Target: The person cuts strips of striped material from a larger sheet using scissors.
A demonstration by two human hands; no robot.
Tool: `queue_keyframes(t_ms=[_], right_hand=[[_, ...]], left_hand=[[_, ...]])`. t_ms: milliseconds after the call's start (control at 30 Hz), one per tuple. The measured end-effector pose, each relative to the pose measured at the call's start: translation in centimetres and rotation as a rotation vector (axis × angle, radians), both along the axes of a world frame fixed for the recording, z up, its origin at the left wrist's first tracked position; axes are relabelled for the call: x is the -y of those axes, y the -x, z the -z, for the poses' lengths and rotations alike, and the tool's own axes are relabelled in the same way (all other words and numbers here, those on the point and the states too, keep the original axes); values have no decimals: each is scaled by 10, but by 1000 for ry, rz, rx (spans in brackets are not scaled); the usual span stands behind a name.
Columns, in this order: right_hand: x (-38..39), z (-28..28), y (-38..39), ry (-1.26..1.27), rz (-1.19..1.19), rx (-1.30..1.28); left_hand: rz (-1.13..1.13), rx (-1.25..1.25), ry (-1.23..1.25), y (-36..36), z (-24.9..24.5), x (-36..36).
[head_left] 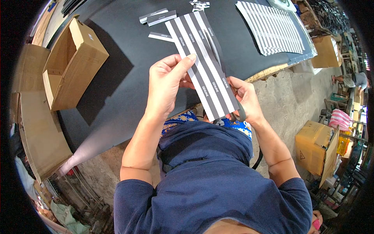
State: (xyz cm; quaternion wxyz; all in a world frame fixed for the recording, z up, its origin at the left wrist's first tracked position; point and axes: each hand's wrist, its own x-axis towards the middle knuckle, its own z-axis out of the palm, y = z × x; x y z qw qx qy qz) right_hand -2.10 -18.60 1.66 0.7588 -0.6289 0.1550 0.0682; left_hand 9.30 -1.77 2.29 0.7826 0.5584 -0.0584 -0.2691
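Observation:
My left hand (pixel 167 78) pinches the left edge of a black-and-white striped label sheet (pixel 202 66), thumb on top. The word GENUINE is printed along its dark stripes. At the sheet's right edge, my right hand (pixel 246 99) is closed around scissors (pixel 242 112); a dark handle loop shows below the fingers, and the sheet covers part of them. Along that edge, a dark strip stands slightly apart from the rest of the sheet. Past the sheet's upper left, cut label strips (pixel 161 18) lie on the dark table (pixel 128 35), with a single strip (pixel 160 36) nearer.
A stack of striped sheets (pixel 270 31) lies at the table's right end. Small cut pieces (pixel 199 5) sit at the far edge. An open cardboard box (pixel 80 66) stands on the left. Another carton (pixel 311 146) is on the floor at right, and a person (pixel 356 80) is farther back.

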Motion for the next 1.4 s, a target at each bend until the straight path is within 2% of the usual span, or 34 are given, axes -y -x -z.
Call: queue_keyframes(t_ms=[333,400,533,600,800,1000,1133,1267,1333,1400], right_hand=[[2,1,1,-10,-22,-39],[2,8,2,47,-28,109],[2,9,1,94,-28,176],[2,0,0,67,-32,8],[1,-3,-1,74,-20,-40],[2,-1,0,25,-40,25],[1,-4,-1,14,-32,-21],[4,12,-1,89,-24,88],[6,10,-2,101,-32,140],[10,4,-1,50,-84,-44]], left_hand=[[-13,6,-2,0,0,1],[-13,8,-4,-1,2,1],[8,25,3,-2,1,-1],[0,16,-2,-1,0,1],[-10,7,-13,-1,-1,1],[-17,11,-15,-1,0,1],[-4,15,-6,-3,3,0],[-6,14,-18,-4,-1,0],[55,64,-126,-11,-3,-1],[-6,39,-84,-19,-5,4]])
